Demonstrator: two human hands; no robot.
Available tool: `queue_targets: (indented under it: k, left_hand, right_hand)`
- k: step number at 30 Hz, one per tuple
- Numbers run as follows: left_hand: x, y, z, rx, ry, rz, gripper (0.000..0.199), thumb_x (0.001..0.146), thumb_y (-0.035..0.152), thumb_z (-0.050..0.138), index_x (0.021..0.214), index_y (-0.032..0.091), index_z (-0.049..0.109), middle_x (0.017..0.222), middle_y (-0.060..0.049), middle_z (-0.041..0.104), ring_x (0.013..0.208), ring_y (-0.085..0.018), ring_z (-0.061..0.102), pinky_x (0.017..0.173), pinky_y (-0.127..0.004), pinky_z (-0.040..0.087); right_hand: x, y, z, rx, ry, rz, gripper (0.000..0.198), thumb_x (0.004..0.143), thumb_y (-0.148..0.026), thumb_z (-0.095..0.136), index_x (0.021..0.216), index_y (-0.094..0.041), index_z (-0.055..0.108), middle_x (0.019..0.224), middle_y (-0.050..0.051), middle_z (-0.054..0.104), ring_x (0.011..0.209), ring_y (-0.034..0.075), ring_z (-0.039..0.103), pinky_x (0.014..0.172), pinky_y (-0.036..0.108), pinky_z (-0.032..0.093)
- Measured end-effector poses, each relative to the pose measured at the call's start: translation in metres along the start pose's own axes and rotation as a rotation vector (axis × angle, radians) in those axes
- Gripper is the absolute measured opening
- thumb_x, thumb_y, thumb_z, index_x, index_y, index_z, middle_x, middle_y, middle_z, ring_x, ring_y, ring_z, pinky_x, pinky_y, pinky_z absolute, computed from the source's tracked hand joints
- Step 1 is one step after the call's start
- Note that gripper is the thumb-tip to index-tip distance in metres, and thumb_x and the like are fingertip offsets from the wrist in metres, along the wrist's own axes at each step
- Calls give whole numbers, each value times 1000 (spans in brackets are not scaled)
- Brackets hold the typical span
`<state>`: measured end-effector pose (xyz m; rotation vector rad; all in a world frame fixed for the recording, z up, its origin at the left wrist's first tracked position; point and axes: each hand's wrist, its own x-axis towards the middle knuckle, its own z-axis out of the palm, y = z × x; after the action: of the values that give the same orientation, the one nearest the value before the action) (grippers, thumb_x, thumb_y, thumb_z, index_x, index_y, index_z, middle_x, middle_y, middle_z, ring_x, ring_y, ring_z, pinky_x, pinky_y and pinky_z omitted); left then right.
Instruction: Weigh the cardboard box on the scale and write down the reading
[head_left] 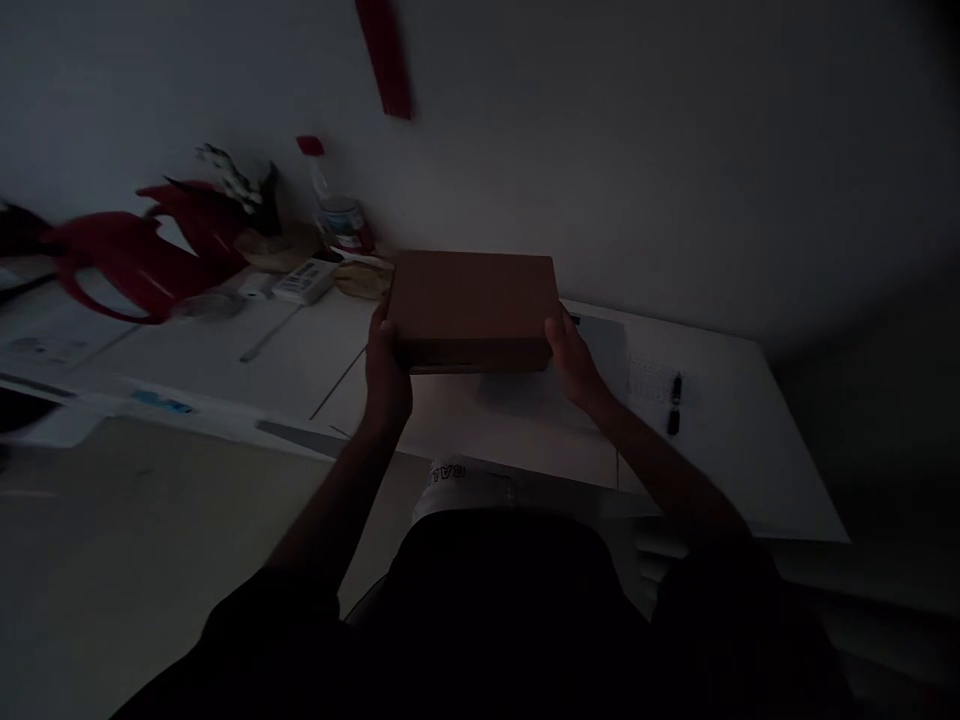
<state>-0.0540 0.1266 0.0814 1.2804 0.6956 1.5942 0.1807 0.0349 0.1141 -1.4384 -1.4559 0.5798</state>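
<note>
A closed brown cardboard box is held level in front of me, over the back part of the white table. My left hand grips its left side, thumb near the front top corner. On the opposite side my right hand clasps the box, its thumb at the front right corner. The fingers of both hands are partly hidden behind the box. Partly covered by the box and my right hand, a flat grey thing lies on the table; its kind is too dim to make out.
On the white table, two small black objects lie at the right by a sheet with faint print. Leftward stand red pitchers, white flowers, a clear bottle, a jar and a white boxy item.
</note>
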Motion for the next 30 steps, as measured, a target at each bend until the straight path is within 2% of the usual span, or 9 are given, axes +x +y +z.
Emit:
queue_targets:
  k: [6, 11, 17, 22, 30]
  left_hand:
    - [0, -15, 27, 31, -96, 8, 54, 89, 61, 55, 130, 27, 64, 138, -6, 62, 140, -34, 48, 118, -48, 37]
    - [-6, -20, 50, -45, -177, -36, 57, 89, 63, 56, 134, 28, 63, 141, -6, 61, 140, -33, 48, 117, -46, 39]
    - [-14, -29, 73, -99, -236, -99, 57, 88, 62, 59, 134, 29, 63, 143, -5, 60, 142, -34, 46, 118, -48, 38]
    - [-24, -35, 88, -89, -295, -115, 58, 91, 64, 56, 135, 28, 63, 145, -6, 59, 142, -33, 46, 120, -47, 35]
    - [-39, -36, 97, -76, -289, -187, 58, 90, 63, 59, 134, 26, 63, 146, -8, 57, 144, -34, 43, 120, -47, 35]
  right_hand:
    - [-20, 4, -27, -21, 98, 33, 91, 96, -83, 24, 161, -19, 29, 161, 8, 35, 153, 24, 29, 127, 42, 28]
    - [-39, 8, -44, -45, 213, 70, 90, 97, -81, 27, 159, -15, 35, 158, 12, 40, 149, 28, 36, 123, 43, 34]
    - [-59, 16, -63, -97, 287, 123, 84, 98, -79, 31, 157, -20, 41, 157, 9, 42, 148, 29, 38, 121, 44, 38]
    - [-72, 25, -74, -114, 361, 153, 81, 98, -76, 35, 154, -19, 48, 153, 9, 46, 146, 30, 41, 120, 46, 39]
    - [-83, 34, -81, -145, 421, 184, 82, 96, -77, 37, 148, -16, 55, 146, 12, 54, 140, 31, 49, 118, 47, 42]
